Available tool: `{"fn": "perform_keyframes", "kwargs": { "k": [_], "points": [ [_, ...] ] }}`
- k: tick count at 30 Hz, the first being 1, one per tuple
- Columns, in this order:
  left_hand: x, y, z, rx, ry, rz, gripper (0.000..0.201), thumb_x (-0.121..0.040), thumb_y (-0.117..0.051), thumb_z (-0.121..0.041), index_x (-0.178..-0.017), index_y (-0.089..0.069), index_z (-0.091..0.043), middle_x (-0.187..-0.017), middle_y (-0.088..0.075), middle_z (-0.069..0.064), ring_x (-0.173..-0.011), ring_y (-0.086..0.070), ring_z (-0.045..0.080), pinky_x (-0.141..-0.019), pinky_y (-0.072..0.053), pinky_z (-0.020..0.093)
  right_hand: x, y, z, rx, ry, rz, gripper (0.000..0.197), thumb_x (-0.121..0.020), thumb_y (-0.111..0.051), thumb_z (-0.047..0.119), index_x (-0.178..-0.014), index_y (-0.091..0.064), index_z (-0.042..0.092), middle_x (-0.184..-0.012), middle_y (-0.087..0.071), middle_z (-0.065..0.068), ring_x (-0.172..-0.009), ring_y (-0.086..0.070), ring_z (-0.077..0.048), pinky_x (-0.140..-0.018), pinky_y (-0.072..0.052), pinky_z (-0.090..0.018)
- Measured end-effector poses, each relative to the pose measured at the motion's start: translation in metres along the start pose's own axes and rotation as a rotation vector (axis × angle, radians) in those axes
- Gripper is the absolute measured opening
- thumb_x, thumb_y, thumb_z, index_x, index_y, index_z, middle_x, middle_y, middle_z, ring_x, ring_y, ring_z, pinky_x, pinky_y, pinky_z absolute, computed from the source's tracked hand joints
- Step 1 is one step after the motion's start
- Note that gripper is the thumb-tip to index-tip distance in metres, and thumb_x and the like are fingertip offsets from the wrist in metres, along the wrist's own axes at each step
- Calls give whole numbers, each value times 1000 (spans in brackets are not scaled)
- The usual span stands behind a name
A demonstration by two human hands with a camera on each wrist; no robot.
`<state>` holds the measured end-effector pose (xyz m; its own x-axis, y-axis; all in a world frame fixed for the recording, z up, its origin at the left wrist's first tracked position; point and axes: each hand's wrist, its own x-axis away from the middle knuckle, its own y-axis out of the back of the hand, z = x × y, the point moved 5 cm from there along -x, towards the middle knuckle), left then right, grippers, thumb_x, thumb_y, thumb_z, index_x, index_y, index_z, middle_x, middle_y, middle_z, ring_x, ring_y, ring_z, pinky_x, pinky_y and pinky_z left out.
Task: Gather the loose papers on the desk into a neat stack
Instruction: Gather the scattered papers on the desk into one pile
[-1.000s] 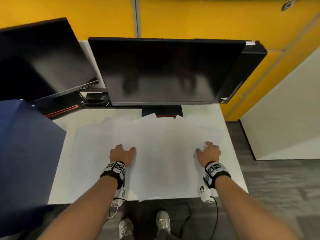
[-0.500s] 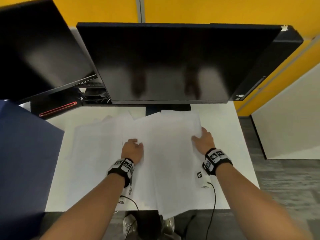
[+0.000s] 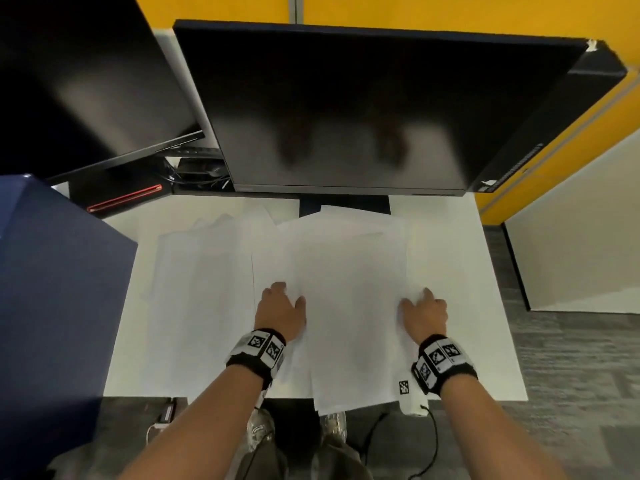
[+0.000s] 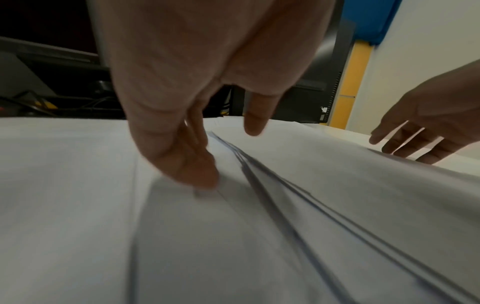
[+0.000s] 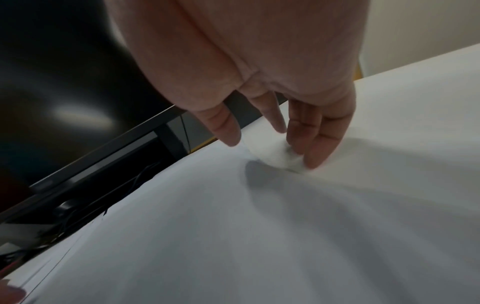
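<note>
Both hands, left hand [image 3: 281, 311] and right hand [image 3: 423, 313], press flat with loose fingers on the papers [image 3: 349, 299]; their overhanging near edge may slide off the desk [image 3: 450, 244].

Right hand [image 3: 423, 315] drawn inward since earlier frames, sliding right-side papers [image 3: 349, 306] onto central pile; left hand [image 3: 281, 313] shifted slightly rightward

A white desk [image 3: 450, 258] is seen, on which loose white papers [image 3: 349, 306] are spread from left to centre, overlapping. At its far edge two dark monitors [image 3: 346, 105] are stood.
</note>
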<state>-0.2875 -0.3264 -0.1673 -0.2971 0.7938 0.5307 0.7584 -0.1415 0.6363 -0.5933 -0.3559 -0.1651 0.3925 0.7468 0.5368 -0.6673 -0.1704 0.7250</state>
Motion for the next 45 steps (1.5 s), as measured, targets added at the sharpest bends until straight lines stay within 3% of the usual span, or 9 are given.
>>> {"fn": "perform_keyframes", "kwargs": {
  "k": [5, 10, 15, 20, 25, 34, 39, 42, 45],
  "points": [
    [24, -13, 29, -58, 57, 143, 60, -94, -54, -48, -140, -41, -12, -124, -64, 10, -109, -63, 25, -89, -50, 30, 37, -23, -25, 76, 77, 116, 40, -98, -45, 20, -125, -45, -8, -131, -38, -24, -102, -52, -36, -98, -40, -33],
    [26, -6, 30, -160, 12, 98, 54, -94, -55, -46, -136, -48, -12, -123, -65, 8, -112, -62, 26, -93, -48, 29, 43, -30, -33, 291, 43, 106, 34, -92, -43, 22, -108, -60, -3, -116, -59, -24, -105, -58, -39, -84, -48, -37],
    [19, -12, 12, -66, -72, 83, 56, -92, -60, -42, -140, -45, -16, -117, -65, 6, -110, -61, 22, -96, -46, 30, 17, -11, -4, 16, -41, -58, 56, -92, -55, 34, -131, -44, -5, -137, -37, -25, -125, -43, -43, -103, -38, -42],
    [10, -31, -8, -69, -121, 83, 55, -96, -55, -36, -144, -36, -15, -135, -50, 10, -117, -57, 26, -97, -45, 32, -9, -31, 36, -69, 19, 38, 72, -86, -61, 41, -145, -34, 7, -139, -37, -19, -127, -43, -40, -105, -41, -45],
    [-33, 3, -3, -38, -49, -82, 68, -89, -57, -50, -147, -38, -20, -139, -46, 8, -121, -56, 26, -102, -48, 42, -49, 3, 48, -33, -184, -158, 66, -89, -58, 33, -142, -37, 1, -141, -35, -23, -128, -39, -39, -101, -38, -43],
    [-48, 14, -21, -10, -150, 5, 65, -92, -59, -46, -149, -40, -20, -128, -53, 5, -115, -57, 22, -100, -46, 31, -67, -26, 101, -101, 30, 3, 82, -85, -60, 38, -152, -22, 10, -148, -29, -18, -135, -37, -38, -109, -38, -49],
    [-32, 123, 90, -119, 271, -495, 73, -77, -65, -57, -137, -51, -17, -132, -54, 17, -122, -51, 37, -103, -43, 46, -50, -3, 46, -147, 8, -5, 76, -87, -62, 36, -150, -30, 9, -148, -31, -16, -127, -46, -37, -106, -40, -40],
    [-26, 151, 133, -100, 539, -460, 95, -73, -65, -69, -141, -41, -8, -139, -44, 22, -128, -43, 41, -104, -40, 54, -44, -5, 34, -185, 39, 6, 72, -86, -66, 36, -146, -40, 6, -141, -43, -17, -119, -54, -33, -100, -39, -32],
    [-30, 146, 138, -52, 535, -382, 97, -73, -68, -68, -144, -38, -10, -140, -44, 21, -128, -45, 40, -102, -42, 52, -35, -19, 40, -175, 72, 67, 71, -78, -66, 46, -138, -50, 12, -132, -53, -15, -111, -59, -31, -101, -45, -36]
  ]
}}
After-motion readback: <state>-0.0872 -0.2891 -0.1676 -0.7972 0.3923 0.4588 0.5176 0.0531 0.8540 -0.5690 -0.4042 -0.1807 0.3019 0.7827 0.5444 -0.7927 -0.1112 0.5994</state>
